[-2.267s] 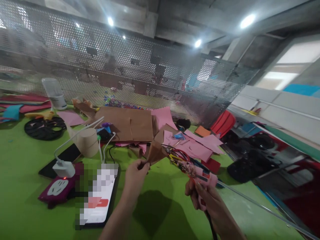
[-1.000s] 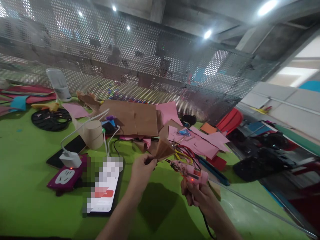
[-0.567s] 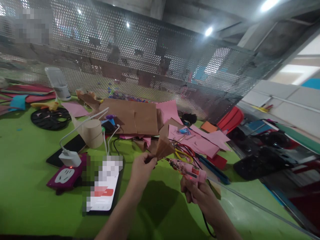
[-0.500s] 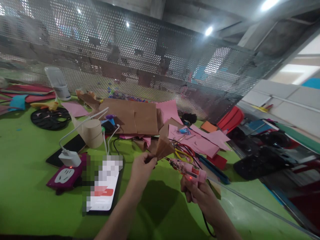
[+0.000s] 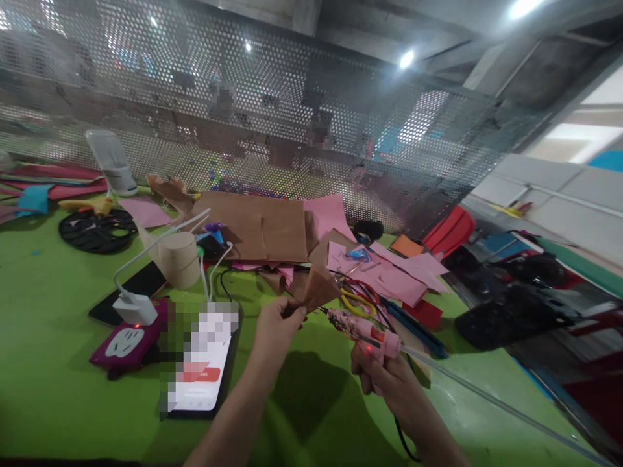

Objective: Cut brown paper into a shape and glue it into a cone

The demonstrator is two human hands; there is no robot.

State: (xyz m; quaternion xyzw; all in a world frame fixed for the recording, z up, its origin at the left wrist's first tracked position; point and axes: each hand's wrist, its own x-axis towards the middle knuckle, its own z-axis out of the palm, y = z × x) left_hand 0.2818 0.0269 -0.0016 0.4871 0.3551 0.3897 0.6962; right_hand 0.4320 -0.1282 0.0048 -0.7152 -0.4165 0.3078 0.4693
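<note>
Paper: a brown piece, folded or rolled into a flare, held up over the middle of the table; its narrow end points near and left, its wide end far and right.
Handling: I judge it light, dry and fairly stiff along the fold, but easy to crease — best pinched at the narrow end, leaving the flare uncrushed.
Left hand: my left hand is closed to a pinch, thumb against bent fingers, with that narrow end between them; the forearm slants in from the near edge.
Glue gun: pink, its light red, its nozzle aimed left, just beside the paper's near edge — whether they touch, I cannot tell. It should feel heavier, and the tip is probably hot, so the handle is the place to grip.
Right hand: my right hand is wrapped around that handle, the forearm coming from the near right.
Glue stick: a long clear rod trailing right from the gun's back.
Right, beyond: yellow loops, a blue tool, pink sheets.
Left: a phone, a purple socket, a tape roll.
</note>
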